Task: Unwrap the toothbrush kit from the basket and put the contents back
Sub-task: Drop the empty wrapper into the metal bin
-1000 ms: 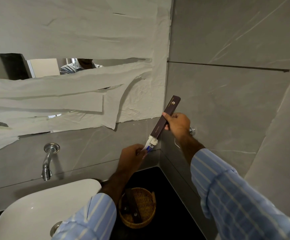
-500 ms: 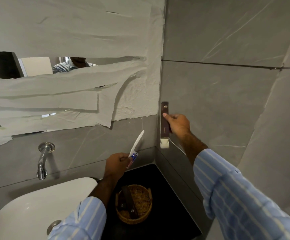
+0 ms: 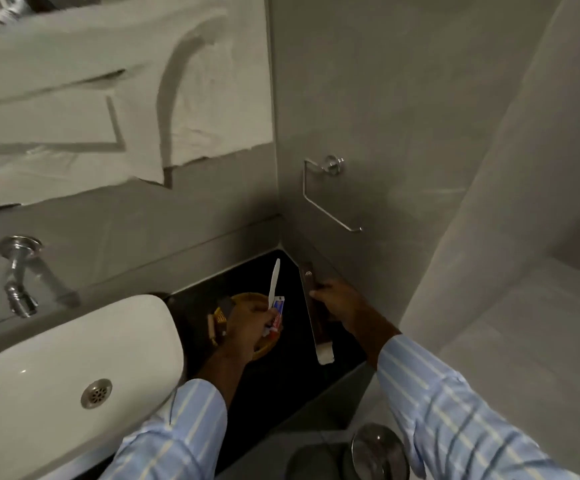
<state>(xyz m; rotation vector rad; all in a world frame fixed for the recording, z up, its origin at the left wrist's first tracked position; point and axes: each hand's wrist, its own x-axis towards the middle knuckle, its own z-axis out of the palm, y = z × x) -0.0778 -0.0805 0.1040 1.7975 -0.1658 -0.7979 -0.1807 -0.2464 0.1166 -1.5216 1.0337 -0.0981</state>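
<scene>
My left hand (image 3: 247,327) grips a white toothbrush (image 3: 274,282) that points up, together with a small red, white and blue toothpaste tube (image 3: 278,315). It hovers right over the round wicker basket (image 3: 264,348), which it mostly hides. A dark item (image 3: 224,306) stands in the basket's left side. My right hand (image 3: 339,301) holds the long dark brown kit box (image 3: 311,306), tilted, with its white open end (image 3: 325,355) down over the black counter (image 3: 281,386).
A white basin (image 3: 74,358) with a metal drain sits at the left, a chrome tap (image 3: 18,271) on the wall above it. A metal towel ring (image 3: 323,188) hangs on the right wall. A round metal lid (image 3: 378,452) lies below the counter edge.
Both hands have dropped from chest height to just above the counter. The toothbrush and paste now hang over the basket. The camera has tilted down.
</scene>
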